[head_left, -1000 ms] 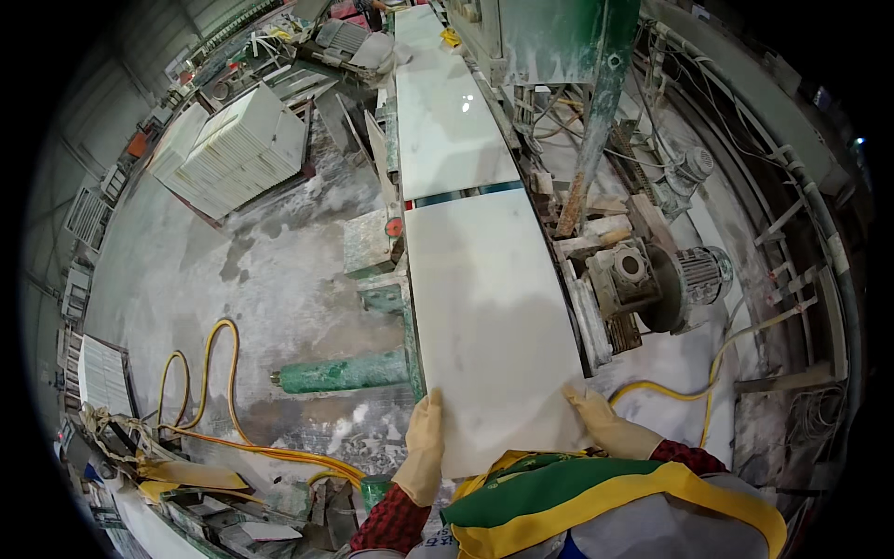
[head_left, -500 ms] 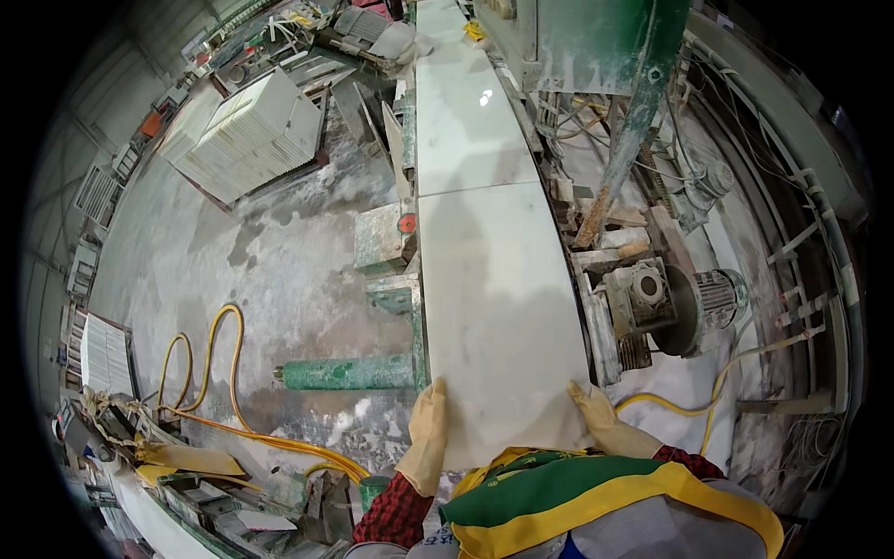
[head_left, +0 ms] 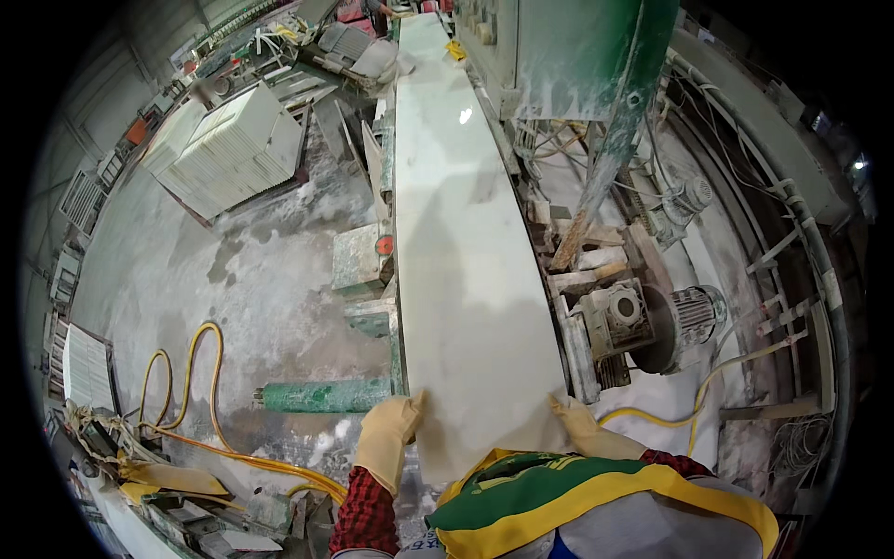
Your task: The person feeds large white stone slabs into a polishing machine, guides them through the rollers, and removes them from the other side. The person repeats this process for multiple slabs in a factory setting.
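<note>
A long white stone slab lies flat on the machine bed and runs away from me toward the top of the view. My left hand, in a tan glove, grips the slab's near left edge. My right hand, gloved the same way, holds the near right corner. A green and yellow apron on my chest covers the slab's nearest end.
A grey motor and gearbox stand right of the slab, a green machine housing above. A green roller sticks out at the left. Yellow hoses loop over the wet floor. A stack of white tiles sits at far left.
The slab has slid forward along the bed, away from me. The dark joint line across it is no longer seen. Both hands stay on its near end.
</note>
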A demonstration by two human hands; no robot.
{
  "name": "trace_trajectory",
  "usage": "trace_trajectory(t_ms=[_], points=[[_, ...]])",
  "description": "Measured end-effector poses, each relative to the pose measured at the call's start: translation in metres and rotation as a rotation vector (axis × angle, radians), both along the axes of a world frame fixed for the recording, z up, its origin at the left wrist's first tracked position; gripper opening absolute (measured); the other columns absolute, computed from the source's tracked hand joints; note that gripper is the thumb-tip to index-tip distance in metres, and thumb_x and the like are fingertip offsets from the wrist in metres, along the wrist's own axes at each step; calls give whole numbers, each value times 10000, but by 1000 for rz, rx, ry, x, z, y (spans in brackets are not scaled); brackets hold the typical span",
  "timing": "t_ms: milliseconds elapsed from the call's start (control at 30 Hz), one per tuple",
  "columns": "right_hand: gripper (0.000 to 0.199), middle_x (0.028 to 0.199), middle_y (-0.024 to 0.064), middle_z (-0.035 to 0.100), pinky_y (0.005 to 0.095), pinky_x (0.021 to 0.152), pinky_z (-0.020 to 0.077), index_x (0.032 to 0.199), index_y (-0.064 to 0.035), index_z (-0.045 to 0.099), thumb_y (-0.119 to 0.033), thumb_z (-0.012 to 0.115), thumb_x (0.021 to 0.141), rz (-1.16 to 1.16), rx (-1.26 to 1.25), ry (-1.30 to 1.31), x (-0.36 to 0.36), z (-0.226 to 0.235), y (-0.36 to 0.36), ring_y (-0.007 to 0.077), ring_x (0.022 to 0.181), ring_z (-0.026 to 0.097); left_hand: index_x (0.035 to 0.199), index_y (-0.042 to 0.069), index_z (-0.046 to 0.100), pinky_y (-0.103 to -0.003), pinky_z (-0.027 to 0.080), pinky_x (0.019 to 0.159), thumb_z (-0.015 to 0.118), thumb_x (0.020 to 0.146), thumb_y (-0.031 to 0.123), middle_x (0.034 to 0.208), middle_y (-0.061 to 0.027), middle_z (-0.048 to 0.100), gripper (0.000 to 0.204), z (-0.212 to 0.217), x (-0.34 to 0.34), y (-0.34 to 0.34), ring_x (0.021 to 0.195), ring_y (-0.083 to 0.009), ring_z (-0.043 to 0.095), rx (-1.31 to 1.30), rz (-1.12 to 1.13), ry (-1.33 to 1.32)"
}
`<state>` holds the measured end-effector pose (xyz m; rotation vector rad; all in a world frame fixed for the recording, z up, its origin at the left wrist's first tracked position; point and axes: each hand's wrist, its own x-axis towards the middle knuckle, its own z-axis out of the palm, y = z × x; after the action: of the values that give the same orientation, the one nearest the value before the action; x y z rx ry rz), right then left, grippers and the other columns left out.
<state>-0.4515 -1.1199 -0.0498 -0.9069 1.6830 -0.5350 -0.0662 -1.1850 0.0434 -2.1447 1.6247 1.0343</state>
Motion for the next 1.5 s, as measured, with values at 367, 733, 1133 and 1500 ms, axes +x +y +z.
trace_trajectory(t_ms=[367, 733, 1133, 1500], points=[[886, 1411, 230, 513, 478, 1135, 443, 1691, -118, 330, 11, 734, 914, 758, -556, 214, -38, 75, 57, 432, 1360, 505, 1238, 6, 726, -478, 537, 955, 558, 1070, 480, 1190, -208, 754, 531, 17, 22, 64, 1103, -401, 706, -335, 361, 185], [686, 1343, 223, 672, 402, 981, 616, 1536, -37, 507, -412, 750, 1017, -188, -104, -540, -14, -25, 99, 346, 1154, 713, 1523, 102, 590, -462, 503, 1095, 618, 1060, 458, 1454, -192, 639, 585, 33, -13, 109, 1312, -361, 644, -505, 179, 484], [627, 1014, 247, 804, 261, 509, 577, 1153, 108, 677, -512, 618, 1088, -516, 55, -547, 47, -26, 75, 221, 587, 710, 1400, 105, 711, -396, 510, 1096, 585, 1097, 416, 1365, -106, 741, 452, -36, 42, 170, 1300, -251, 678, -481, 410, 885], [437, 1098, 144, 771, 308, 744, 594, 1262, 31, 709, -367, 590, 1125, 258, -121, -710, 124, 143, 72, 226, 839, 758, 1453, 28, 586, -464, 537, 1142, 603, 1103, 331, 1510, -113, 584, 464, 58, -67, 180, 1405, -309, 563, -179, 1196, 1731]])
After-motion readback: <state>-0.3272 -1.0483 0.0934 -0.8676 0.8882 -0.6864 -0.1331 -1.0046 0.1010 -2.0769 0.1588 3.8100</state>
